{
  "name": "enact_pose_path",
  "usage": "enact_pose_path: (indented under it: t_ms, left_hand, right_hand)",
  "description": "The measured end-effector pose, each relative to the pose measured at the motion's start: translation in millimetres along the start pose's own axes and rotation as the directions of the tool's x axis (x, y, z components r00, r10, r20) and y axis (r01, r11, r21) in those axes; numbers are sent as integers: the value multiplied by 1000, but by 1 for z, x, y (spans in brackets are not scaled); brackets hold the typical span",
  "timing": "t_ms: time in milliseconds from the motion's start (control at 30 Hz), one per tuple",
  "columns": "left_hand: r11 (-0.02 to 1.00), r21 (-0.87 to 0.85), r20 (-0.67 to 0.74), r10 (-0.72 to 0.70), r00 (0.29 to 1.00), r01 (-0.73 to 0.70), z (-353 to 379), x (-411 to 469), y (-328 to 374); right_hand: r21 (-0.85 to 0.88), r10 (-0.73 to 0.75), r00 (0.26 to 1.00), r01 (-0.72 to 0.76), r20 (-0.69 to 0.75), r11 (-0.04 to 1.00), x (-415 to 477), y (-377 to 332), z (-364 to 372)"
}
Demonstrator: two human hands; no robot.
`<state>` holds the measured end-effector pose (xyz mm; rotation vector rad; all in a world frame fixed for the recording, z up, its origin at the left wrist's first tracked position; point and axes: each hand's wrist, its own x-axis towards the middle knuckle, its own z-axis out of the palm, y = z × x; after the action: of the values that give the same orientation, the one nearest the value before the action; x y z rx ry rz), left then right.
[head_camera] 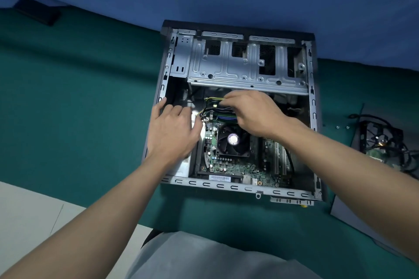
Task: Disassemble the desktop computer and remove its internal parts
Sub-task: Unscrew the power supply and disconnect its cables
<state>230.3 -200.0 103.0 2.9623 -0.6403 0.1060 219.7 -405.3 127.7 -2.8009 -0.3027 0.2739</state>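
An open desktop case (240,186) lies flat on the green table, its metal drive cage (238,68) at the far end. Inside, the green motherboard (229,166) carries a black CPU fan (232,140). My right hand (254,113) reaches in above the fan and pinches a bundle of yellow and black power cables (212,101) near the memory slots. My left hand (173,129) rests with fingers spread on the silver power supply (182,166) at the case's left side, covering most of it.
Removed parts with a tangle of black cables (385,142) lie on the table to the right, small screws (342,127) beside them. A grey panel (347,213) sits at the near right. A dark flat object (37,10) lies far left by the blue wall.
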Motion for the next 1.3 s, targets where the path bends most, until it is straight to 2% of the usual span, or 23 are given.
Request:
enact_pose_path:
  t_ms: [100, 233, 267, 333, 400, 467, 533, 633, 667, 733, 867, 967, 1033, 1167, 1300]
  left_hand:
    - [1000, 1, 8, -2, 1000, 2, 1, -1, 0]
    - [1000, 14, 19, -12, 1000, 12, 2, -2, -2]
    - [1000, 15, 21, -14, 1000, 14, 2, -3, -2]
    - [1000, -6, 19, -10, 1000, 10, 2, -7, -2]
    - [1000, -25, 42, -14, 999, 15, 1, -12, -2]
    - [1000, -6, 92, -10, 996, 11, -1, -20, -3]
    - [1000, -4, 134, 16, 991, -15, -2, -27, -5]
    - [998, -16, 179, 62, 982, -60, -6, -37, -11]
    - [997, -15, 187, 79, 979, -78, -6, -41, -14]
    - [993, -7, 195, 113, 974, -114, -8, -48, -18]
    - [979, 12, 211, 197, 957, -204, -11, -65, -35]
    - [960, -4, 216, 275, 937, -281, -17, -82, -52]
    - [934, -19, 229, 350, 908, -356, -20, -89, -65]
    - [849, -36, 244, 519, 819, -527, -24, -94, -86]
    - [807, 0, 216, 577, 788, -591, -23, -92, -89]
  right_hand:
    - [-226, -72, 995, 56, -66, 973, 2, 6, 4]
    - [-318, -165, 983, 133, -75, 939, -7, 12, 18]
    - [-316, -135, 989, 110, -57, 942, -10, 15, 24]
    - [-240, 45, 999, -45, -2, 970, -13, 25, 30]
    - [-149, 241, 967, -226, 88, 963, -12, 35, 32]
    - [-113, 364, 917, -349, 165, 930, -11, 41, 29]
    - [-128, 404, 895, -385, 191, 914, -12, 42, 22]
    - [-282, 341, 927, -290, 153, 914, -17, 29, 15]
    - [-279, 317, 939, -271, 136, 921, -20, 19, 15]
    - [-173, 273, 958, -255, 90, 952, -30, -6, 20]
    - [154, 188, 982, -184, -12, 971, -53, -72, 36]
    - [258, 183, 982, -168, -34, 951, -67, -116, 51]
    - [186, 178, 982, -163, -64, 969, -73, -135, 64]
    - [-80, 166, 977, -178, -133, 981, -80, -148, 80]
    - [-271, 143, 982, -171, -120, 947, -81, -149, 88]
